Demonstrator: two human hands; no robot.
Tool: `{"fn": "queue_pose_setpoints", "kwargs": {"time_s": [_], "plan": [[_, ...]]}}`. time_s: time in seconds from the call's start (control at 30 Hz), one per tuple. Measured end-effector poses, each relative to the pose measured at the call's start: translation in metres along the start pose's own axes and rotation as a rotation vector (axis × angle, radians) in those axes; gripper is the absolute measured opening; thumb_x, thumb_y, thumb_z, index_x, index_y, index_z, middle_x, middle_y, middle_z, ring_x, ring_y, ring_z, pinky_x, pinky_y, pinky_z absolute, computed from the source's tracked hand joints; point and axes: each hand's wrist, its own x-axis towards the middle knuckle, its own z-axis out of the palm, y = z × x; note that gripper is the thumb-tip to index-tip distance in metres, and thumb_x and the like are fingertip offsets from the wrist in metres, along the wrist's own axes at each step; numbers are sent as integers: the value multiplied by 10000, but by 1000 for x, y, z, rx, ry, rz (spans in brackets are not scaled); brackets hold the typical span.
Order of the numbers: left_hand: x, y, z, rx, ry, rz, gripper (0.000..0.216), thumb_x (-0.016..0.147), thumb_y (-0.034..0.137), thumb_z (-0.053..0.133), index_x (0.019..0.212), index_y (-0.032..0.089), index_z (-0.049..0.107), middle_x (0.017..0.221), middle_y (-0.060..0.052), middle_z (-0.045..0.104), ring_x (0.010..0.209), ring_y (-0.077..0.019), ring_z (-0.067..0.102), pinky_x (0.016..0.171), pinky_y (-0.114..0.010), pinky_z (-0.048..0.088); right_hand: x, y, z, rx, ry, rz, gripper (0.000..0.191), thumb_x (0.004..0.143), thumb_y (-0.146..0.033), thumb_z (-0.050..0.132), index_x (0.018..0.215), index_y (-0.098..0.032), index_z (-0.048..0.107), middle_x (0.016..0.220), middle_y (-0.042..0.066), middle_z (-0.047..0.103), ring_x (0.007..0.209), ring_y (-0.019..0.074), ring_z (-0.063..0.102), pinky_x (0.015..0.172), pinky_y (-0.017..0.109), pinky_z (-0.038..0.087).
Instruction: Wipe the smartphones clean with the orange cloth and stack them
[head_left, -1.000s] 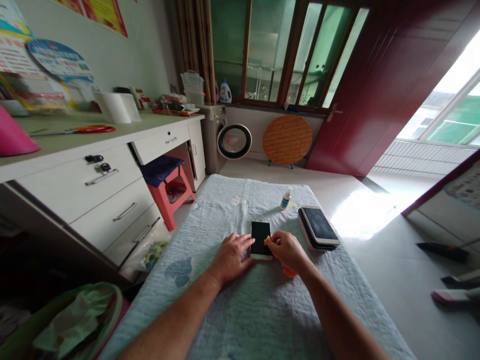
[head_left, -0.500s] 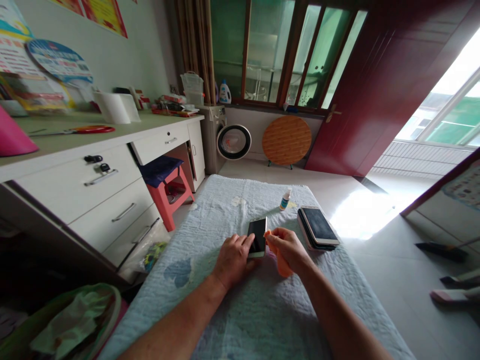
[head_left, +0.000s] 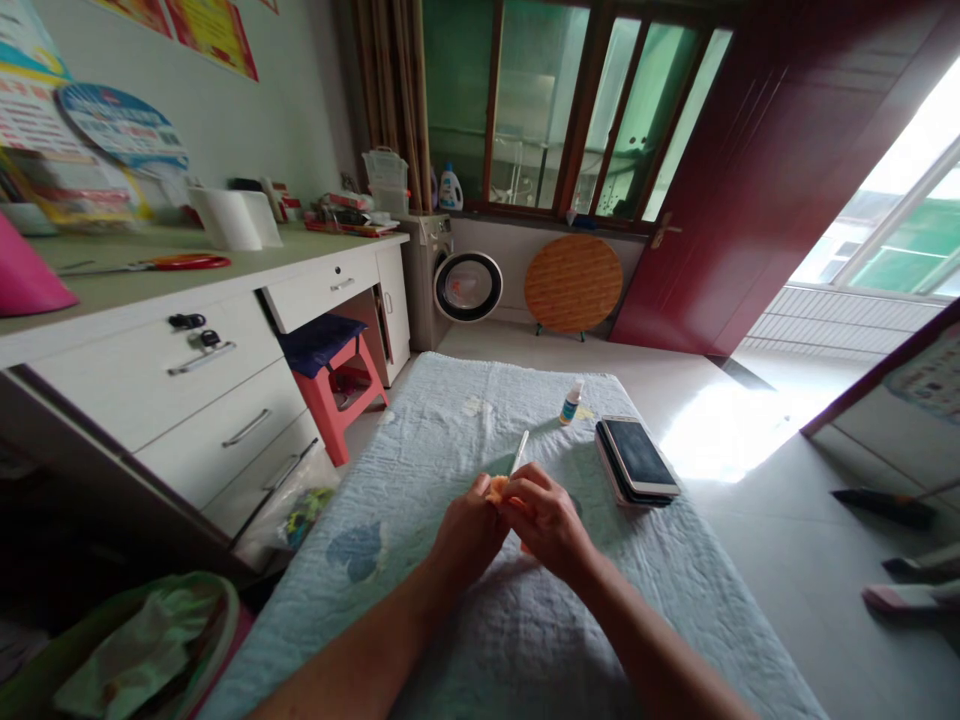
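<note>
A smartphone (head_left: 518, 453) stands on its edge above the pale blue quilted cloth (head_left: 480, 620), seen edge-on as a thin strip. My left hand (head_left: 469, 530) grips its lower end. My right hand (head_left: 546, 518) presses close against the left and holds an orange cloth (head_left: 496, 488), of which only a small bit shows between the fingers. Both hands meet at the phone near the middle of the cloth.
A stack of phones (head_left: 637, 460) lies to the right, and a small dropper bottle (head_left: 571, 402) stands beyond it. A white desk with drawers (head_left: 187, 370) and a red stool (head_left: 334, 385) are on the left. A washing machine (head_left: 450, 285) stands at the back.
The phone lay flat on the cloth, then was tilted up by my left hand and now stands on edge. My right hand with the orange cloth moved left against it.
</note>
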Motion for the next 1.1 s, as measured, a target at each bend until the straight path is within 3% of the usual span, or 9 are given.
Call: {"fn": "queue_pose_setpoints", "kwargs": {"time_s": [0.1,0.27,0.4,0.47,0.67,0.87,1.1], "plan": [[1,0,-1,-23,38,-6,186,895,205,422,963,169,591,896,-65,607,763,-183,629,690,-276,488,0,3,2,-30,27,-29,121,887,-246,564,934,-221,673,890,30,545,766,123,561,709,233,455],[5,-4,-10,-103,110,2,231,879,239,408,925,160,621,842,-65,643,804,-205,628,753,-306,493,4,16,2,-6,209,59,118,892,-268,563,855,-202,653,846,26,549,734,125,548,681,231,448],[6,-4,-14,-274,121,-69,423,817,273,517,1214,135,559,968,-76,698,830,-204,656,761,-285,503,6,26,0,8,293,178,143,872,-284,588,779,-188,638,774,3,529,654,113,489,599,222,398],[6,-2,-15,-339,104,-85,479,804,285,555,1257,129,540,951,-67,710,788,-191,660,736,-265,505,6,30,0,14,313,216,154,859,-298,603,759,-185,634,747,-7,513,627,108,461,577,222,378],[6,2,-14,-432,90,-72,381,811,281,565,1163,140,606,909,-53,702,707,-153,636,667,-233,497,5,32,3,20,294,230,169,857,-317,597,764,-183,640,759,-7,515,631,107,466,589,222,380],[3,-3,-9,-575,9,-99,489,770,195,538,1254,127,523,851,-34,682,705,-151,638,647,-227,497,5,35,3,-2,277,252,152,838,-297,591,749,-184,641,761,-1,535,649,114,501,607,217,403],[3,-9,-5,-445,-108,-120,669,729,217,635,1359,166,415,811,-1,660,627,-139,599,612,-228,455,1,44,1,-119,209,282,100,808,-239,596,754,-187,663,802,14,568,697,126,558,655,223,432]]}}
